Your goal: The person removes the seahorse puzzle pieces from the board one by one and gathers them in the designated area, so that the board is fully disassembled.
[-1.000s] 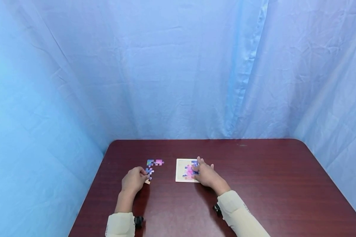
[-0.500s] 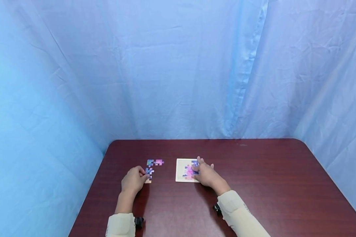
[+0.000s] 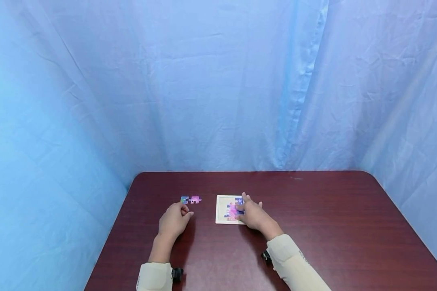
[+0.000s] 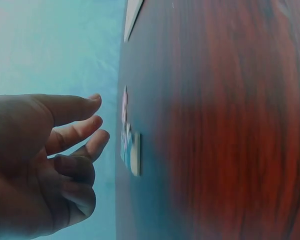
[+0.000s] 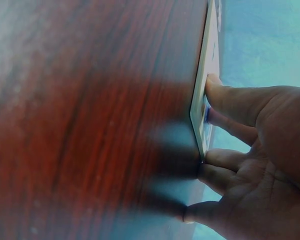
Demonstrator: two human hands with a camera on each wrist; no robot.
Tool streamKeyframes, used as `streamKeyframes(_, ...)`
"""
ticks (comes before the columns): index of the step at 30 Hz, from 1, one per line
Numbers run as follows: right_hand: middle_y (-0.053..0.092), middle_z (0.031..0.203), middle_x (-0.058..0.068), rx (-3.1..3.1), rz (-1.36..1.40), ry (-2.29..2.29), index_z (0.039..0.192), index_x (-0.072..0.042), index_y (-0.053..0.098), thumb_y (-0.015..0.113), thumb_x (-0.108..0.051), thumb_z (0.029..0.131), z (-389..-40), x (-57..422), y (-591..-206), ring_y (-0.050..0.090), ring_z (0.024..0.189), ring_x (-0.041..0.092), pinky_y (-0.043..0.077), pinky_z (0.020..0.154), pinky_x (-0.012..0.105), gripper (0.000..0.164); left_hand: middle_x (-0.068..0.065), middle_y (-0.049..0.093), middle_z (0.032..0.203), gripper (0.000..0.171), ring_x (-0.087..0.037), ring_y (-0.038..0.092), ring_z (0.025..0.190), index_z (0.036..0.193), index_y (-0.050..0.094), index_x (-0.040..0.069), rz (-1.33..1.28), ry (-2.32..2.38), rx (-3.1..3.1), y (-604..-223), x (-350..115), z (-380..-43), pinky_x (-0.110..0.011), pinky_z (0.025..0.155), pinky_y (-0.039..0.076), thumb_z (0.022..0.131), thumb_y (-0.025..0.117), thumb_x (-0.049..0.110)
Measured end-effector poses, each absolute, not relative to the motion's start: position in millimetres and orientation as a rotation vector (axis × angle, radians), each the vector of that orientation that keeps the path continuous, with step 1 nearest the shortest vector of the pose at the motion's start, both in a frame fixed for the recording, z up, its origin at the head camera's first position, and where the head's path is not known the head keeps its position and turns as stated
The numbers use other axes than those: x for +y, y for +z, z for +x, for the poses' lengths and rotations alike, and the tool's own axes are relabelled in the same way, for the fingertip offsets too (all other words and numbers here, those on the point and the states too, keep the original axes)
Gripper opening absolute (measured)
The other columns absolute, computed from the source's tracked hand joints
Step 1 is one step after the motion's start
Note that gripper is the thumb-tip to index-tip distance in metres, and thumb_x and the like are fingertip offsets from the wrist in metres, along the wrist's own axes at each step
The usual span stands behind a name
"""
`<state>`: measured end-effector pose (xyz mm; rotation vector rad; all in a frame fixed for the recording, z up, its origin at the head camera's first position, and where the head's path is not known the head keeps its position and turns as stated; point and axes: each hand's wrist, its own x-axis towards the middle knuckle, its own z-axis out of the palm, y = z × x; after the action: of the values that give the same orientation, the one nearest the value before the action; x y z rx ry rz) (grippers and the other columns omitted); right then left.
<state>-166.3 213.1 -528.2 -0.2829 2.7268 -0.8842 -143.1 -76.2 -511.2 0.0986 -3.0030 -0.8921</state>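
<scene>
Our left hand (image 3: pixel 173 220) hovered near the loose pieces (image 3: pixel 195 199) on the desk (image 3: pixel 313 226), fingers parted and holding nothing; our right hand (image 3: pixel 254 214), fingers spread, rested on the tray (image 3: pixel 221 204), where uneven pressure, we judged, could dislodge fitted pieces (image 3: pixel 232 210).

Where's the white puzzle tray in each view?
Head: tray low, near the middle, partly under the right hand.
Left wrist: tray partly visible at the top edge, left of center.
Right wrist: tray right of center, reaching the top edge.
Shared landmark: dark red table.
</scene>
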Motion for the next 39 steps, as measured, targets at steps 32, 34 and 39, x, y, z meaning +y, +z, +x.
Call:
streamKeyframes(32, 0.025, 0.171, 0.029, 2.753, -0.304, -0.880, 0.141, -0.002, 0.066, 0.076, -0.015, 0.096, -165.5, 212.3, -530.9, 0.026, 0.160, 0.047, 0.015, 0.121, 0.080, 0.048, -0.003, 0.068, 0.094, 0.016, -0.019, 0.059, 0.087, 0.096, 0.074, 0.013, -0.273, -0.745, -2.946, -522.2, 6.9, -144.1, -0.040, 0.078, 0.054, 0.093, 0.081, 0.027)
streamKeyframes(34, 0.026, 0.171, 0.030, 2.760, -0.310, -0.884, 0.140, -0.001, 0.066, 0.077, -0.015, 0.095, -165.5, 212.9, -530.6, 0.026, 0.159, 0.048, 0.016, 0.120, 0.081, 0.048, -0.005, 0.070, 0.097, 0.016, -0.023, 0.061, 0.093, 0.097, 0.075, 0.012, -0.295, -0.703, -2.939, -523.1, 9.8, -145.0, -0.044, 0.084, 0.054, 0.092, 0.081, 0.026)
streamKeyframes(39, 0.027, 0.170, 0.031, 2.766, -0.314, -0.879, 0.139, -0.001, 0.067, 0.077, -0.016, 0.095, -165.7, 213.5, -530.3, 0.027, 0.159, 0.049, 0.017, 0.120, 0.081, 0.048, -0.008, 0.072, 0.105, 0.017, -0.030, 0.062, 0.102, 0.101, 0.076, 0.012, -0.323, -0.677, -2.954, -524.7, 16.4, -148.2, -0.049, 0.089, 0.053, 0.092, 0.080, 0.026)
